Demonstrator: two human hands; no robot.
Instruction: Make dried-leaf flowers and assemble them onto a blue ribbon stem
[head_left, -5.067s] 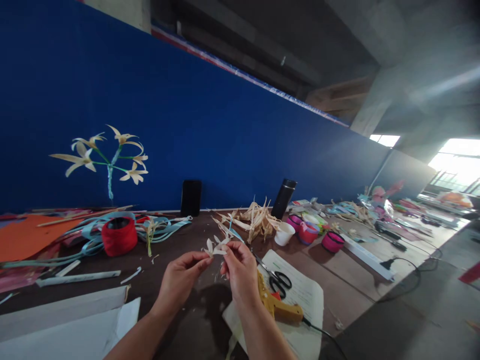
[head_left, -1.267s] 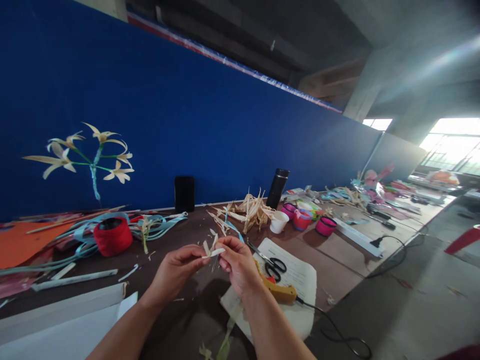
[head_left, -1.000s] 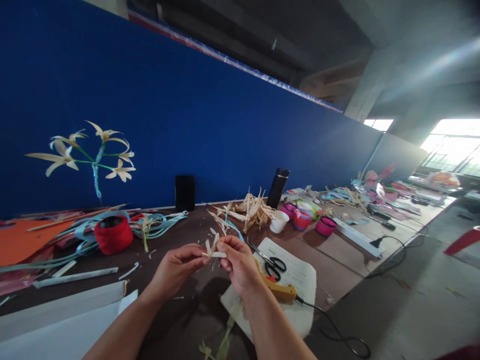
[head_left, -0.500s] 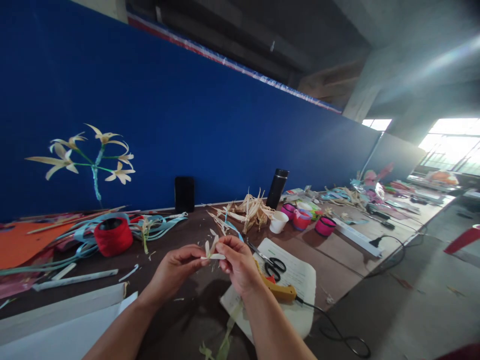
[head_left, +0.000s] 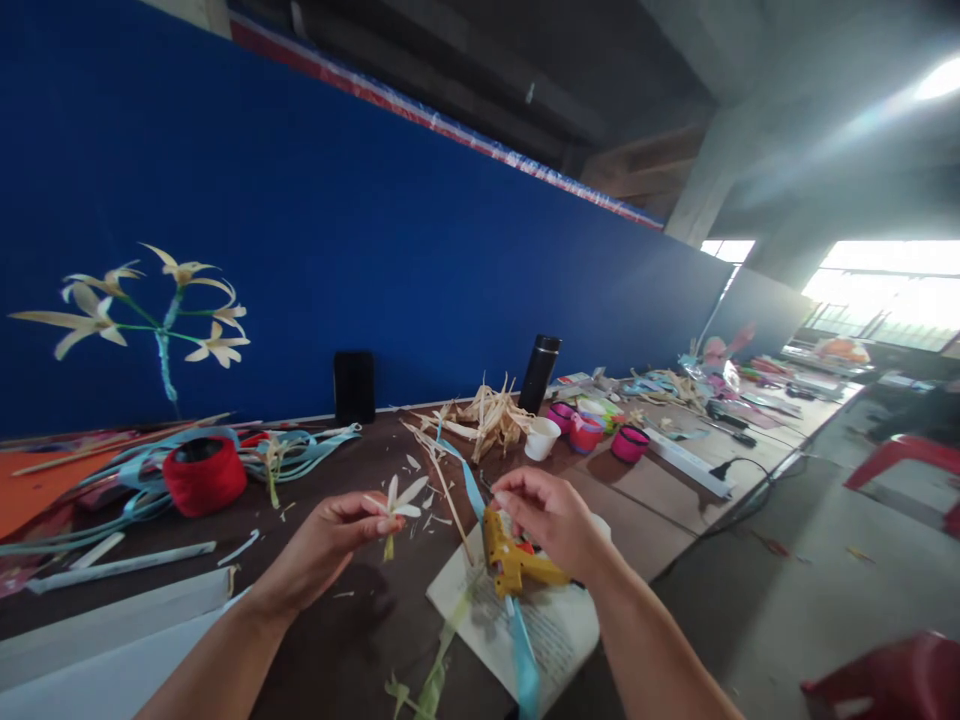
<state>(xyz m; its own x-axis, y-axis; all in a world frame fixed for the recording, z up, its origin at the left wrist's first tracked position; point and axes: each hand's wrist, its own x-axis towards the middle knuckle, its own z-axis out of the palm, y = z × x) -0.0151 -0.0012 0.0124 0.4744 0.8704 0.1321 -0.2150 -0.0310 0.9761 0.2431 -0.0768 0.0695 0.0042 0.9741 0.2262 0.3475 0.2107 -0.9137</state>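
A small white flower [head_left: 401, 503] with thin petals is pinched between the thumb and fingers of my left hand [head_left: 341, 540], over the dark tabletop. My right hand [head_left: 551, 515] is above the yellow glue gun [head_left: 510, 560], its fingers curled together near the black scissors, which it mostly hides. Whether those fingers hold anything is too small to make out. Beneath the glue gun lies a printed book page [head_left: 487, 620], with a light blue ribbon [head_left: 523, 650] across it. White petal scraps [head_left: 431, 505] lie beside the flower.
A red ribbon roll [head_left: 204, 475] sits left among blue ribbons. Dried husks [head_left: 491, 415], a white cup [head_left: 541, 438], pink rolls [head_left: 630, 443] and a black bottle [head_left: 538, 375] stand behind. A flower stem [head_left: 165, 340] rises before the blue partition. Red stools [head_left: 892, 675] are at right.
My right hand has left the flower and moved right, over the glue gun. The flower stays in my left hand, which has shifted slightly left. The view has turned a little to the right.
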